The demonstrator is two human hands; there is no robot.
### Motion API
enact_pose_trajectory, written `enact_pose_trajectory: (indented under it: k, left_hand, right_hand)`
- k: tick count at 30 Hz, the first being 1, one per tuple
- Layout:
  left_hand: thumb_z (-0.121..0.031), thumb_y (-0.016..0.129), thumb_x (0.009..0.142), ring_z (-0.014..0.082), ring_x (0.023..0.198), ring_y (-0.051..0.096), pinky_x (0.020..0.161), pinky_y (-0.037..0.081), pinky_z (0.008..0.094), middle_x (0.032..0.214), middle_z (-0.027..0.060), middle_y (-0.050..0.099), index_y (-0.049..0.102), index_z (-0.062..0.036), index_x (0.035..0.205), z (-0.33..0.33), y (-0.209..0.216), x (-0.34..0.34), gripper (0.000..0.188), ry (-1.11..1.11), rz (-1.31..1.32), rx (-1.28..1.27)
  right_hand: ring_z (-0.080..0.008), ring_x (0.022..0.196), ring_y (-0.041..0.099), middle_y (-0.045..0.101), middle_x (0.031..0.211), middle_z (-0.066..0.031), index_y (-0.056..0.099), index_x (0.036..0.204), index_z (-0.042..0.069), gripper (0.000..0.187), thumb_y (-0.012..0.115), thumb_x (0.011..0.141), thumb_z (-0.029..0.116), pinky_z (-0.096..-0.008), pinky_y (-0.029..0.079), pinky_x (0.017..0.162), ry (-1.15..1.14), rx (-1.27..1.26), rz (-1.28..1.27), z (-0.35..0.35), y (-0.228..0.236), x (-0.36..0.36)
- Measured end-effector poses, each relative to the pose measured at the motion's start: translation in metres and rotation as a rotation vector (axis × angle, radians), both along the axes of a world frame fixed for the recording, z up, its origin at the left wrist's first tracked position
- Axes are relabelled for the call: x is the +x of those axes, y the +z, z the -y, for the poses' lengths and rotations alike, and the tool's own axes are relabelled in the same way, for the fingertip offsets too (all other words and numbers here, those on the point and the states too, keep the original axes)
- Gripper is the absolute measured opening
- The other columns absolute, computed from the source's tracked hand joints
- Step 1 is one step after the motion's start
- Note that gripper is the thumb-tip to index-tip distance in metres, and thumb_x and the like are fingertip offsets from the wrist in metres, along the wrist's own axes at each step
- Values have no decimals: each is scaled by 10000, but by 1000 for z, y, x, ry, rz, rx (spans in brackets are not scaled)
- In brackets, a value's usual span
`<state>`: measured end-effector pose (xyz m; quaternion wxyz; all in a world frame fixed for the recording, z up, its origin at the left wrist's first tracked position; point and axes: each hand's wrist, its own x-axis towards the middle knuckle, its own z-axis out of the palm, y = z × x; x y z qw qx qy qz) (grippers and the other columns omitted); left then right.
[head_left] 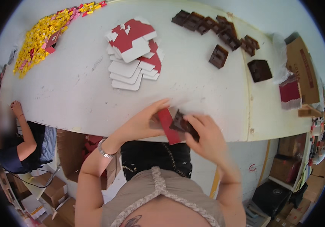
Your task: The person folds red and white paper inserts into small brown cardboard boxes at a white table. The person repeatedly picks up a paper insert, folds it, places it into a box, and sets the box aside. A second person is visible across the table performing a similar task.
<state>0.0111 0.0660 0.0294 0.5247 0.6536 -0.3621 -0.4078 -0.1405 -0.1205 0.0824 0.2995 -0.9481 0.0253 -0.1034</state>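
Observation:
My left hand (149, 120) is closed round a small red box (167, 123) above the table's near edge. In my right hand (206, 130) is a dark brown plastic tray (181, 123), gripped between thumb and fingers. The tray touches the box at its open side; whether part of it sits inside, I cannot tell. Beyond my hands lies a stack of flat red and white box blanks (132, 56). Further right, a single brown tray (218, 56) rests apart from a row of similar trays (228, 34).
Many small yellow and pink packets (41, 36) lie heaped at the far left of the table (192, 87). A dark tray (260, 70), clear plastic and a cardboard carton (302, 68) stand at the right. At left sits another person (20, 140), one hand on the table.

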Motion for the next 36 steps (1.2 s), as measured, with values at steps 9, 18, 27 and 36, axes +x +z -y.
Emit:
enact_pose_trajectory:
  k: [9, 18, 27, 36]
  left_hand:
    - [-78, 858, 612, 187, 1101, 501, 937, 435, 304, 1258, 113, 484, 302, -48, 1420, 10, 23, 38, 981, -30, 221, 56]
    - [-166, 877, 588, 249, 1050, 535, 868, 464, 333, 1161, 118, 536, 407, -37, 1306, 5, -14, 29, 868, 375, 235, -18]
    - [-185, 852, 610, 239, 1060, 546, 864, 463, 330, 1185, 113, 537, 397, -24, 1313, 0, -22, 24, 854, 447, 580, 104]
    - [-104, 797, 658, 309, 1183, 495, 916, 462, 356, 1357, 160, 428, 242, -3, 1412, 9, -34, 19, 942, 479, 691, 14]
  right_hand:
    - [-318, 987, 529, 587, 1101, -130, 581, 1232, 102, 445, 661, 794, 89, -373, 442, 890, 582, 221, 13, 20, 7, 81]
    - [-226, 838, 560, 563, 912, -81, 635, 879, 40, 243, 659, 637, 61, -320, 488, 682, 411, -473, 303, -2, -6, 106]
    - [-244, 1039, 619, 630, 1090, -91, 666, 963, 18, 271, 622, 697, -8, -323, 543, 802, 512, -331, 171, 23, -35, 107]
    - [-261, 1027, 603, 617, 1172, -156, 661, 979, 8, 301, 677, 702, 124, -382, 432, 929, 364, -474, 209, 13, -24, 100]
